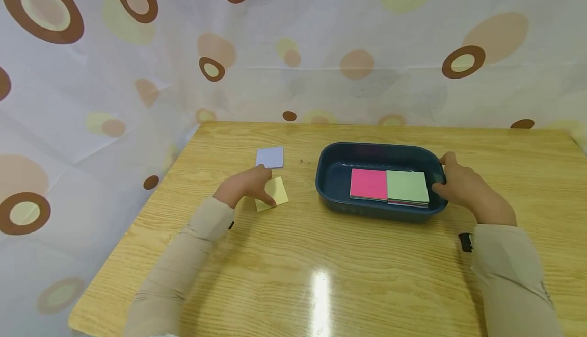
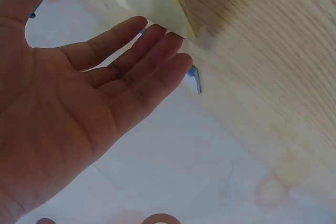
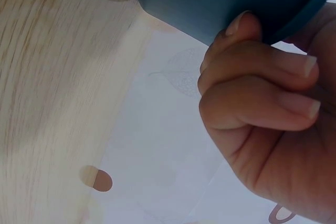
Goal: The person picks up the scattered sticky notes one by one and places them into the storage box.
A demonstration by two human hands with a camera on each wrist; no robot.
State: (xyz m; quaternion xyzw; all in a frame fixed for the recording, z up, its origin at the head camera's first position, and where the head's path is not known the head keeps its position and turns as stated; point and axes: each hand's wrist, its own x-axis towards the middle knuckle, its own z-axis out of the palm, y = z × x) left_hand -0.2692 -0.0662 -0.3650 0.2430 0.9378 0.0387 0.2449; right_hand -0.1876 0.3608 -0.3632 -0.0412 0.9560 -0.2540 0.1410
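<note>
On the left of the table, my left hand [image 1: 249, 183] reaches over a yellow sticky note pad [image 1: 277, 190], its thumb at the near edge. In the left wrist view the fingers [image 2: 152, 72] of that hand are nearly straight, their tips right at the edge of the yellow pad. A lilac sticky note pad [image 1: 270, 157] lies just beyond. My right hand [image 1: 468, 184] grips the right end of a dark blue plastic tray [image 1: 339, 205], thumb over the rim and fingers curled outside. Inside, a pink pad stack [image 1: 369, 184] sits beside a pale green one [image 1: 407, 186].
The wooden table [image 1: 284, 265] runs back to a curtain [image 1: 321, 46] printed with brown and yellow circles, which also hangs along the left side. The tray's low walls stand between the two hands.
</note>
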